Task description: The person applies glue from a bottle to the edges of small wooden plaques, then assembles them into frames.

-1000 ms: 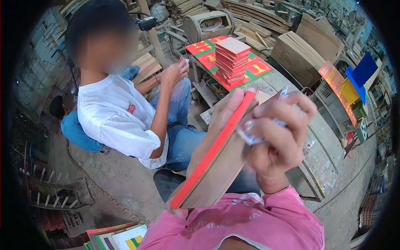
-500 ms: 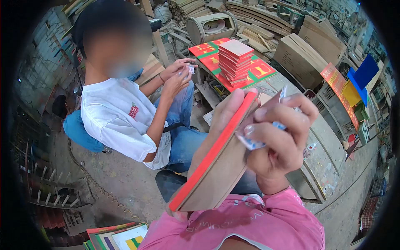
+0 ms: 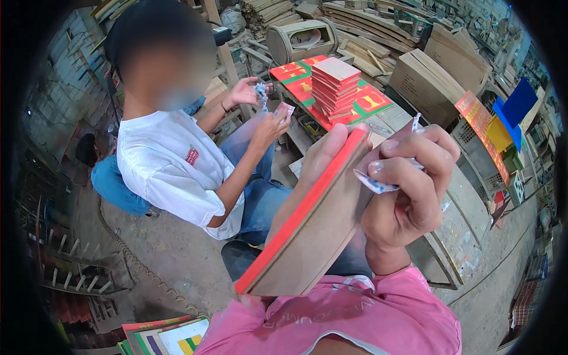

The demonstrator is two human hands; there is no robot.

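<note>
My left hand [image 3: 318, 158] is wrapped round a flat wooden board [image 3: 305, 248] from its far side, with the fingers partly hidden behind it. The board is tilted, its bright red edge [image 3: 296, 216] running up to the right and its bare brown side towards me. In my right hand [image 3: 414, 186], a folded piece of sandpaper [image 3: 378, 183] is pinched between thumb and fingers. Its brown face lies close along the board's right-hand edge, while its white and blue printed backing curls out between my fingers.
A co-worker in a white shirt [image 3: 171, 171] sits at the left, a small folded piece in one hand and a crumpled one in the other. Red-edged boards [image 3: 336, 89] are stacked on a red, green and yellow panel [image 3: 290, 74]. Cardboard boxes [image 3: 426, 83] stand behind the worktable [image 3: 461, 219].
My right hand has slid slightly up and right along the board with the sandpaper. The board's lower end has shifted a little left. The co-worker's hands have moved apart.
</note>
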